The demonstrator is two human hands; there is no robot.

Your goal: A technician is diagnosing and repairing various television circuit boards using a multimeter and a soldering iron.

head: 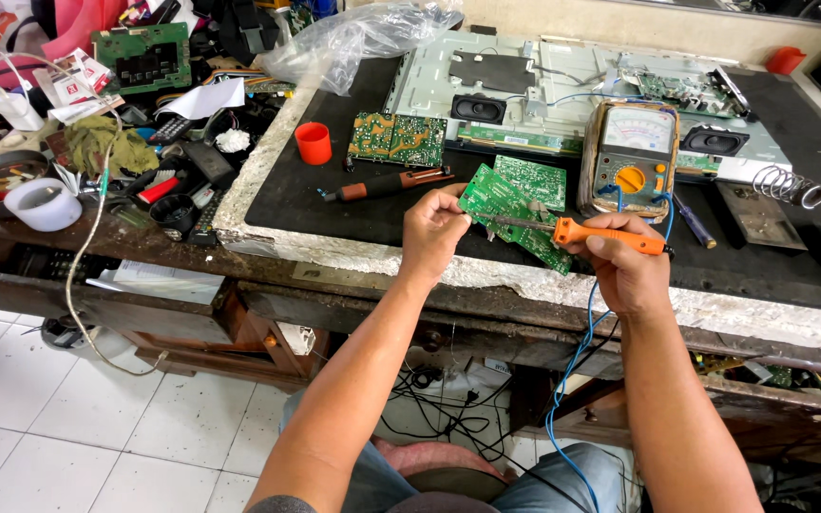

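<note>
Head view: left grip (432, 231) pinches green circuit board (510, 211); right grip (620, 261) clasps orange soldering iron (610, 235). Analog multimeter (630, 160) and red cup (314, 142) stand nearby on counter (334, 214).

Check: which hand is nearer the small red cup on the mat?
Left. The left hand sits just right of and below the red cup; the right hand, gripping the orange soldering iron, is farther right.

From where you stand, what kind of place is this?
Most likely an electronics repair bench. The right hand holds an orange soldering iron to a green circuit board, and a dial meter sits behind it.
</note>
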